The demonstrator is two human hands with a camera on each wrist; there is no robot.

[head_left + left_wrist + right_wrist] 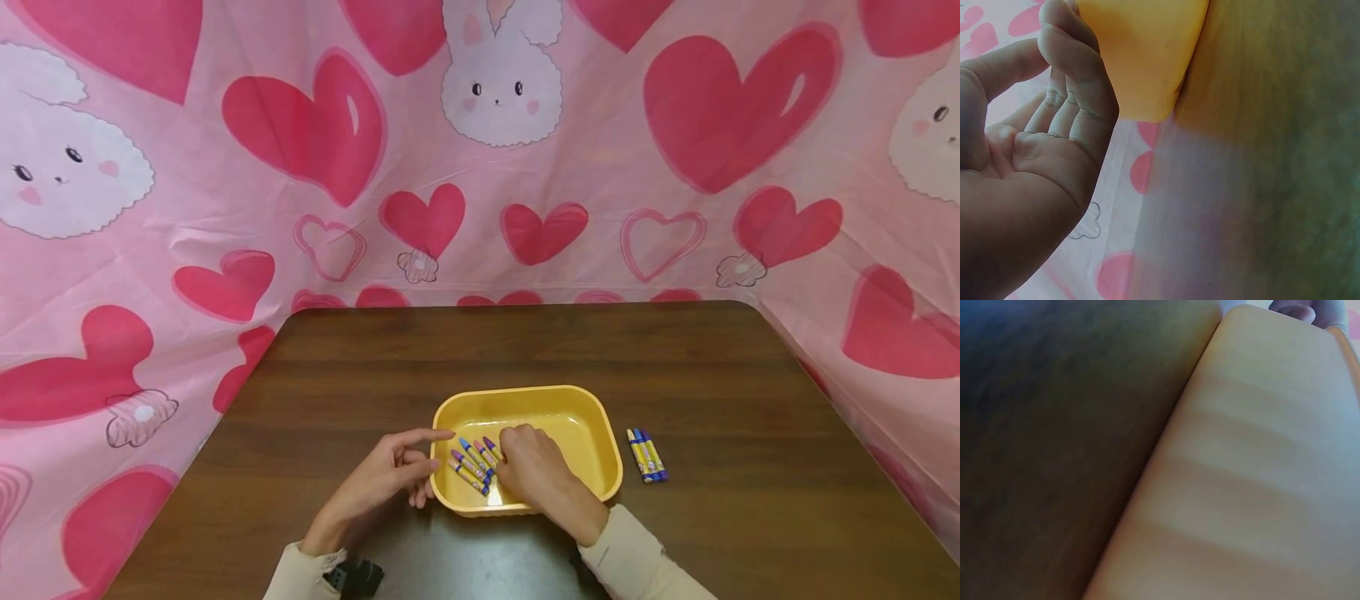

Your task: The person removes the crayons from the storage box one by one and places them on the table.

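Note:
Several crayons (468, 472) with yellow wrappers and pink, blue and purple tips lie fanned out in the left part of a yellow tray (525, 392). My right hand (536, 467) reaches into the tray over its near rim, fingers curled down right beside a purple crayon (492, 448). Its fingertips are hidden, so I cannot tell whether they pinch a crayon. At the tray's left end is my left hand (390, 471), index finger stretched over the rim, thumb near the wall and the other fingers loosely bent. The left wrist view shows this hand (1054, 144) beside the tray's outer wall (1147, 62).
Three more crayons (647, 456) lie side by side on the dark wooden table (712, 367), right of the tray. A pink cloth (600, 167) with hearts and rabbits hangs behind and along both sides. A dark strap with a device (356, 577) is on the left wrist.

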